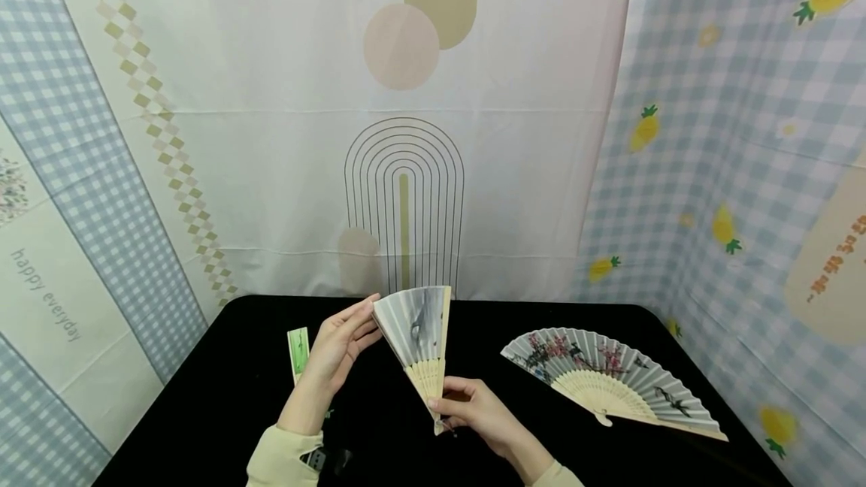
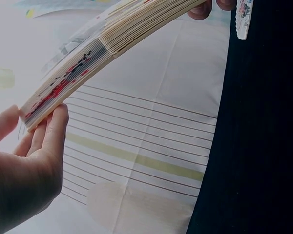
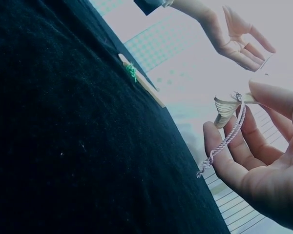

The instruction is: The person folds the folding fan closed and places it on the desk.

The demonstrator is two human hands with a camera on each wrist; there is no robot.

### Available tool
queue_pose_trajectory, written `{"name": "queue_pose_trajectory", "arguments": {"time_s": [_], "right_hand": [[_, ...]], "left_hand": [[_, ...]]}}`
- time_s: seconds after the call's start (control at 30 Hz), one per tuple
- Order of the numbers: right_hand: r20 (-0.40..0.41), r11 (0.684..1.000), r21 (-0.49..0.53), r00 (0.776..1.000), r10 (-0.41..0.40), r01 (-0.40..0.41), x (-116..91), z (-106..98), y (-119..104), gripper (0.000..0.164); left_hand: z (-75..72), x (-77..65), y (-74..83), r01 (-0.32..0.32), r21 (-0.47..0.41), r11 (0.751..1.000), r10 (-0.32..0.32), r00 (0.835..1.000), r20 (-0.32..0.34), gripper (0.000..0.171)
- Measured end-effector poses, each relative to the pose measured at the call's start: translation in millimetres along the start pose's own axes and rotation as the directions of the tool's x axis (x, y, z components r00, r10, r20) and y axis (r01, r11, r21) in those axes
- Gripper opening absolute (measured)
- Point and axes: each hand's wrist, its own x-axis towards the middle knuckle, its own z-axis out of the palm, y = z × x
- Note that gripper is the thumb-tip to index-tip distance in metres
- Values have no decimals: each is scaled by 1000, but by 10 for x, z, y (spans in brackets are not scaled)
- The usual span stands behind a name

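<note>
In the head view a partly spread folding fan (image 1: 414,329) is held up over the black table. Its leaf is pale grey with a dark print, and its ribs are light wood. My left hand (image 1: 343,340) pinches the fan's upper left edge between thumb and fingers, as the left wrist view shows at the rib ends (image 2: 44,109). Down by the pivot, my right hand (image 1: 473,408) grips the narrow rib ends with thumb and curled fingers. A pale twisted cord (image 3: 227,139) hangs from the pivot in the right wrist view.
A fully spread fan (image 1: 602,389) with pink blossoms lies at the table's right. On the left lies a folded fan (image 1: 298,350) with green on it, partly behind my left forearm. Printed cloth (image 1: 284,171) hangs behind the black table (image 1: 541,457) and along both sides.
</note>
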Motion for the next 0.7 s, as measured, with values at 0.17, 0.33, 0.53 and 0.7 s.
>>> {"name": "queue_pose_trajectory", "arguments": {"time_s": [0.17,0.33,0.53,0.7], "right_hand": [[11,1000,-2,1000,5,-5,-6,0,-8,38],[25,1000,-14,999,23,-23,-14,-13,-15,39],[38,999,-31,999,20,-19,-25,-21,-11,41],[42,999,-52,999,14,-12,-34,-15,-10,41]], "left_hand": [[-5,11,-6,7,2,1000,-7,1000,-13,47],[-7,19,-18,10,1,1000,-10,1000,-9,47],[-7,22,-27,18,4,1000,-18,1000,-10,47],[-1,23,-42,22,11,1000,-22,1000,-19,46]]}}
